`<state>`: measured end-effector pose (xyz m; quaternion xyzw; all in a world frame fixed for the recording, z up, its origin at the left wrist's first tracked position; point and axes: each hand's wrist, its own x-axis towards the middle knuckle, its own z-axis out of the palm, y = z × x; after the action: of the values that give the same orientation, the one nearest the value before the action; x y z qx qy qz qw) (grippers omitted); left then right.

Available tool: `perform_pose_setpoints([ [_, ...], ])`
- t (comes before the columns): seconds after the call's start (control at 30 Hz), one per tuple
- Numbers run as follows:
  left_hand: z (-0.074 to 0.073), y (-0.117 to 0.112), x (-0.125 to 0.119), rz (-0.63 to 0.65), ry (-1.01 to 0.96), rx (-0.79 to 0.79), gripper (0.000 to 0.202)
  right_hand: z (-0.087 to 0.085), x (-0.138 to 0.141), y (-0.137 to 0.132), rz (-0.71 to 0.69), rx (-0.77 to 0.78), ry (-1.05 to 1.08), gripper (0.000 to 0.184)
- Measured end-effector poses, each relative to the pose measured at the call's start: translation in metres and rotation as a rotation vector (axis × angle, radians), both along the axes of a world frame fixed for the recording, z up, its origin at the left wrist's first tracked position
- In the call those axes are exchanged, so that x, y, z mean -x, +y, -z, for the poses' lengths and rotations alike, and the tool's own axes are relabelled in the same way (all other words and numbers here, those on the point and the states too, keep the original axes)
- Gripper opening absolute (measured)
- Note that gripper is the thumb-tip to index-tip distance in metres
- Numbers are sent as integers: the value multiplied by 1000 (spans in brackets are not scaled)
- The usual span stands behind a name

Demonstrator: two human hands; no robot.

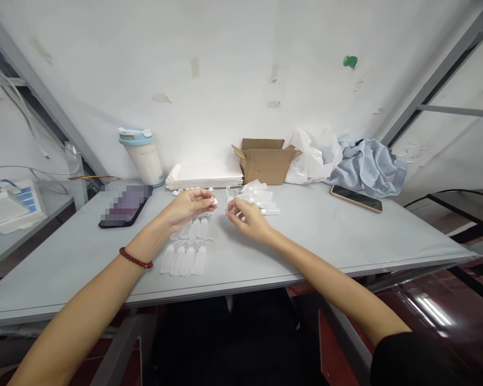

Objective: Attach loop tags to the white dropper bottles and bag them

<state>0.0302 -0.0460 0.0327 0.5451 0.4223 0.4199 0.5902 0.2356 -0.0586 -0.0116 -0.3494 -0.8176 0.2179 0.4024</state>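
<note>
While carton (265,167) stands open, contents hidden | left grip (188,207) pinching white piece (214,202) | right grip (249,219) curled, hold unclear

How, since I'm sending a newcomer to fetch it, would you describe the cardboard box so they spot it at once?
Look to the back of the grey table, along the white wall. Beyond the right hand sits the cardboard box, flaps open. It is brown and square-edged, unlike the flat white stack on its left and the crumpled white plastic bag on its right.
</note>
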Motion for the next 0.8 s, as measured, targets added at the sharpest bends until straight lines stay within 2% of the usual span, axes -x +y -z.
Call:
perform_pose_setpoints([
  [0.23,3,-5,-9,11,-22,-74,31,-4,2,-7,-128,155,43,6],
  [0.43,4,-6,-12,25,-14,-87,35,-3,1,-7,-113,193,32,7],
  [0.63,2,-7,-13,38,103,-129,30,-5,0,-7,-93,215,0,8],
  [0.73,1,-6,-10,52,154,-145,30,-5,0,-7,-108,238,39,8],
  [0.8,2,-5,-8,37,171,-157,32,-5,0,-6,-139,313,120,9],
])
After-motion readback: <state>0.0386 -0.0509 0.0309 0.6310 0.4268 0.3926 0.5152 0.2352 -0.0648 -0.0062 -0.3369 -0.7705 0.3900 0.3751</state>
